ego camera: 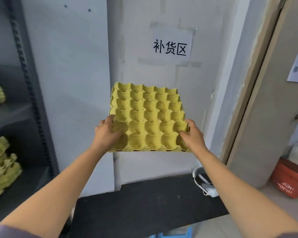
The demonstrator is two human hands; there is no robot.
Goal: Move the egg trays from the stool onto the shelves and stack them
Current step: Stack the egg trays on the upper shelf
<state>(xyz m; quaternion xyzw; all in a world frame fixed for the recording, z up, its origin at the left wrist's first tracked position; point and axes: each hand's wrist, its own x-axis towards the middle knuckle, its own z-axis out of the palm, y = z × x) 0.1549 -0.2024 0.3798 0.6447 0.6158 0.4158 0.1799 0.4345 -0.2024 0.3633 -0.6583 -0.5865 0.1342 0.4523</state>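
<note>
Tray (pixel 150 117): yellow pulp, empty, held in the air before the wall, above the black top (pixel 144 203), right of the shelves (pixel 10 114)
Left hand (pixel 107 133): grips near-left corner, thumb on top
Right hand (pixel 193 134): grips near-right corner likewise
Handling: probably light, thin, rough enough not to slip; rim may bend or tear
Hold: both side edges, kept level
Stacks (pixel 2 165): trays on the shelves; cups should nest
</note>
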